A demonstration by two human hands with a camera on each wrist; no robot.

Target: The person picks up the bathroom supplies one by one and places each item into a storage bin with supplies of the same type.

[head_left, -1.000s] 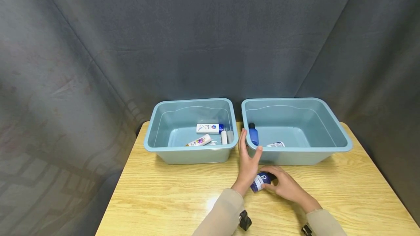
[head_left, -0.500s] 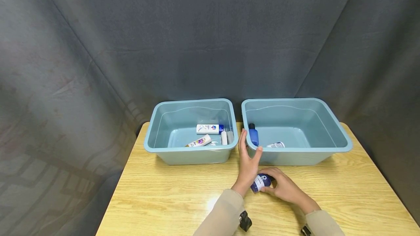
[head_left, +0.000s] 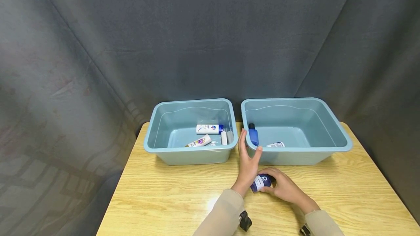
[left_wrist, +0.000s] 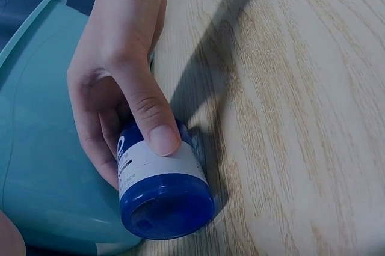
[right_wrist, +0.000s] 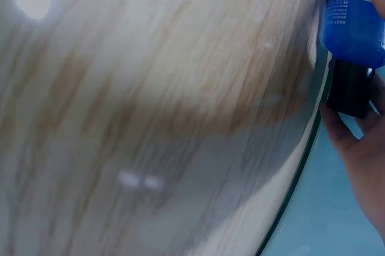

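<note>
My right hand [head_left: 284,188] holds a dark blue bottle [head_left: 260,183] with a white label, lying tilted just above or on the table in front of the right bin. In the left wrist view the thumb [left_wrist: 162,139] lies across the label of the same bottle [left_wrist: 165,208], its base toward the camera. The right wrist view shows its black cap [right_wrist: 351,88] with fingers near it. My left hand [head_left: 247,166] touches the front left corner of the teal right bin [head_left: 295,157], fingers straight along the side, thumb at the front rim.
Inside the right bin lie a blue bottle [head_left: 253,134] and a white item [head_left: 276,144], partly hidden. A second teal bin [head_left: 197,157] stands to the left, with a white tube with a blue cap [head_left: 209,129] and several other white containers. Grey curtain [head_left: 210,46] hangs behind the table.
My right hand has come in slightly closer round the dark blue bottle, and its black cap shows less now. The bottle turned a little. My left hand stays at the bin corner.
</note>
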